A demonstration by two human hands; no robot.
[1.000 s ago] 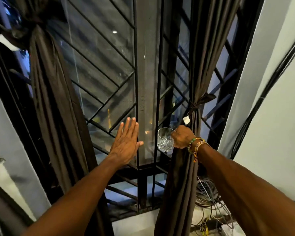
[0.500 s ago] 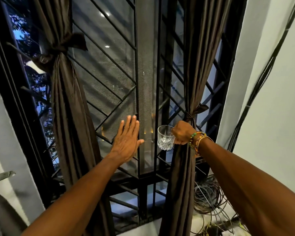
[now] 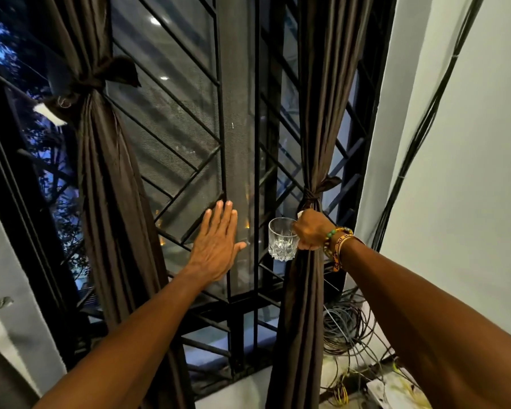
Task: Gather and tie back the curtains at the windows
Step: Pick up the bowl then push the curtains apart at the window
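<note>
Right hand (image 3: 311, 231) seemingly nearer the right curtain's tie (image 3: 311, 196) than before.

Worn on head, looking forward and slightly down, close up on window (image 3: 237, 113) filling frame's left and centre.

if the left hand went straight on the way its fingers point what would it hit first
Most likely the black vertical bar just past the fingertips of the flat left hand, or the mesh panel right beside that bar. Depth is unclear here, so the fingertips may already be touching it.
</note>
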